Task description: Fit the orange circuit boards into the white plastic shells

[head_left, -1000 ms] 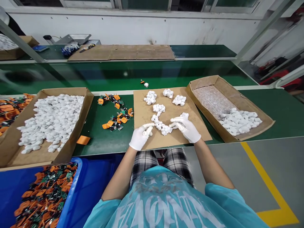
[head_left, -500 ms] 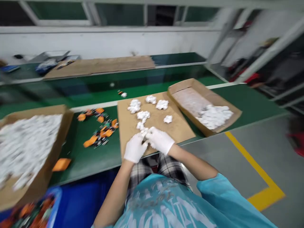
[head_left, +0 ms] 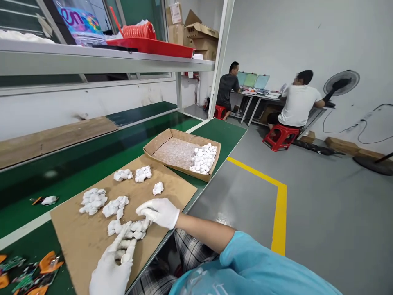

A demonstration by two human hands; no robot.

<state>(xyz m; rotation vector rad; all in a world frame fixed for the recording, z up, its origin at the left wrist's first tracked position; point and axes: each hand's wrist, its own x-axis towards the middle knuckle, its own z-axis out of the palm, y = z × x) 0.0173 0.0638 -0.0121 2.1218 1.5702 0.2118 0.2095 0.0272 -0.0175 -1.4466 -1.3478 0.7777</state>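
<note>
Both my hands wear white gloves. My left hand (head_left: 113, 264) is open at the front of the brown cardboard sheet (head_left: 172, 205), its stretched fingers touching a cluster of small white lumps (head_left: 138, 229). My right hand (head_left: 159, 213) reaches over the right side of that cluster, fingers stretched and apart, no piece visible in them. What the lumps are I cannot make out. Other piles of them lie on the sheet: a large white pile (head_left: 93, 200), a middle white pile (head_left: 116, 206), two small ones behind and a single small clump (head_left: 158, 188).
A shallow cardboard box (head_left: 172, 166) holds white lumps at its right end. Orange and green circuit parts (head_left: 33, 272) lie at lower left on the green table (head_left: 227, 133). A shelf (head_left: 153, 65) runs above. Two people sit on red stools (head_left: 281, 137) near a fan (head_left: 341, 87).
My view has swung to the right, bringing in the two seated people and the shelf. My hands, close together before at the cluster, have moved apart.
</note>
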